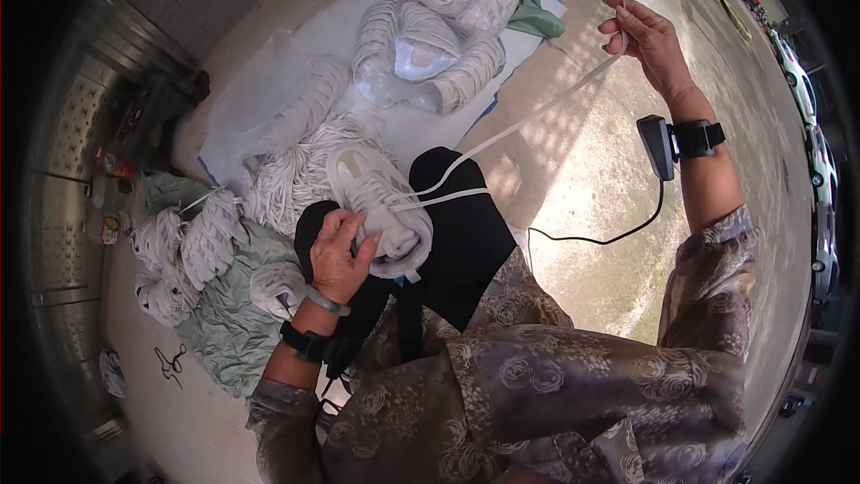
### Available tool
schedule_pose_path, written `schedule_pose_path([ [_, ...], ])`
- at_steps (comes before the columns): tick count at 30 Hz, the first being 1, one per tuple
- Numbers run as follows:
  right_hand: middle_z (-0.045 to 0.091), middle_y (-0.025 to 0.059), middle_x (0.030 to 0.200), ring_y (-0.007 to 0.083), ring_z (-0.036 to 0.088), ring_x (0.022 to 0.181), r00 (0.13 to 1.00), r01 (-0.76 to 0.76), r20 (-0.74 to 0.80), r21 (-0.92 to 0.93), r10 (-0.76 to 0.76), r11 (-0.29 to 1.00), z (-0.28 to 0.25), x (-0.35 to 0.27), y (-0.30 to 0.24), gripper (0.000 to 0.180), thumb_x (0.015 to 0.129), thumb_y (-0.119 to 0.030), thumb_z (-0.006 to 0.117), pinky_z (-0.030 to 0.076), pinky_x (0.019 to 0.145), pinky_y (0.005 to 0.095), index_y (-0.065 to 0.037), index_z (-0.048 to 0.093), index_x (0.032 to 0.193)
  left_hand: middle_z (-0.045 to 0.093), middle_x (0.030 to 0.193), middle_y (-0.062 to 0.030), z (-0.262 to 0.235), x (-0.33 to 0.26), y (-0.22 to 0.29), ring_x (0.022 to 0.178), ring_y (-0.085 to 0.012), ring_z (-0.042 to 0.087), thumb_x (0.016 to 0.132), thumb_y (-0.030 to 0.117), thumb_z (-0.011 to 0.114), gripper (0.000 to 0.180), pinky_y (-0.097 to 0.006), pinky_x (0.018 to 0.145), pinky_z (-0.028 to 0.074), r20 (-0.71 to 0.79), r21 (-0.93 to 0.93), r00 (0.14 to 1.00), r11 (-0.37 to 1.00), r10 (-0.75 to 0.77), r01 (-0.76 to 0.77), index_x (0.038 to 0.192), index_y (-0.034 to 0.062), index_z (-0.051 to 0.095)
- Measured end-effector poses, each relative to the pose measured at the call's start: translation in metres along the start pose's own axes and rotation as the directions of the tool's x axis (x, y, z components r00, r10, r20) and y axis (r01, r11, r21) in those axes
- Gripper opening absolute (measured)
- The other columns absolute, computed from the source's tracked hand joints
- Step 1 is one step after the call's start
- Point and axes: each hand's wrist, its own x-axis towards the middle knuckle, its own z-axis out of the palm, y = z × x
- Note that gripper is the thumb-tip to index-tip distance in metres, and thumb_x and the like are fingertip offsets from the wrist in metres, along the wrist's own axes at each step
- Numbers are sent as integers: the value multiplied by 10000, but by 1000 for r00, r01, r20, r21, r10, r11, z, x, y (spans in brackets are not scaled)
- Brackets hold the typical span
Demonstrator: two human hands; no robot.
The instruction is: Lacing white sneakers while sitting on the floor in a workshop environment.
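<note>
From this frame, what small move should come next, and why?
Probably a gentle further pull by the right hand: the long, flat white fabric lace pinched there curves slightly down to the white lace-up shoe, where the left hand rests.

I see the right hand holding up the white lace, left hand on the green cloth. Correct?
No: the head view shows the left hand on the white shoe, not the green cloth. The right hand does hold up the white lace.
</note>
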Motion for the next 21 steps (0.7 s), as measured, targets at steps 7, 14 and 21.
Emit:
schedule_pose_path([
  [7,563,26,652,73,497,467,811,-246,560,66,169,967,203,-76,23,127,884,-129,546,417,443,193,-25,539,812,556,893,-143,7,0,-2,745,-305,573,688,38,582,244,-352,653,476,-51,55,999,998,-13,16,929,28,612],
  [14,568,67,726,225,578,640,730,612,536,-235,-425,755,277,-117,37,79,796,-93,578,451,551,321,-45,571,858,514,882,-136,5,-4,0,802,-323,528,645,54,560,246,-395,699,451,-53,151,999,989,14,-6,881,24,621],
  [21,559,50,715,227,587,670,605,760,691,-353,-396,545,289,-118,29,7,687,-117,583,408,588,365,-114,577,684,529,890,-133,10,-4,-5,768,-322,536,655,82,572,212,-390,683,460,-112,75,994,997,11,-3,852,38,633],
])
